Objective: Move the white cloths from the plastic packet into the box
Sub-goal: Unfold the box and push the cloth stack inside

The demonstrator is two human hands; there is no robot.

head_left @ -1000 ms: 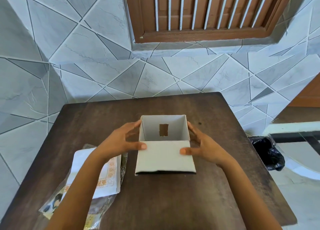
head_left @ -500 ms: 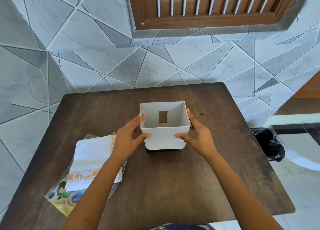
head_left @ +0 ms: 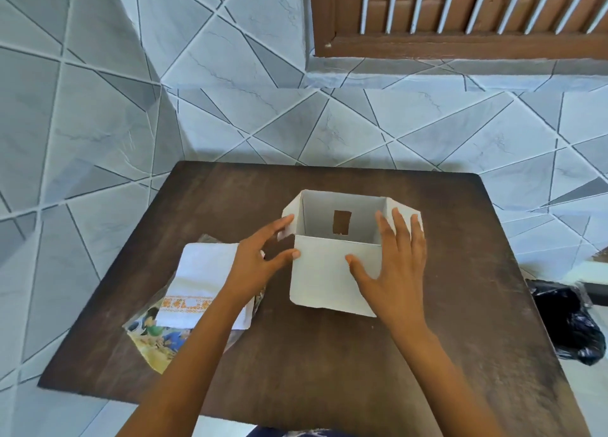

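Observation:
A white cardboard box (head_left: 325,272) stands open on the dark wooden table (head_left: 329,364), its flaps spread out and a small rectangular hole in its far wall. My left hand (head_left: 256,262) touches the box's left flap and front corner with fingers spread. My right hand (head_left: 394,265) lies flat over the front flap and the right wall. A folded white cloth (head_left: 204,272) with an orange embroidered band rests on a clear plastic packet (head_left: 154,341) with a printed picture, left of the box and partly under my left forearm.
A tiled wall rises behind the table, with a brown slatted window (head_left: 460,11) at the upper right. On the floor to the right of the table lies a black plastic bag (head_left: 569,324). The table's near edge is close to my body.
The front flap has been folded down and outward again. My right hand moved from the box's side onto the flap and right wall. The side flaps now stick out. The view shifted left.

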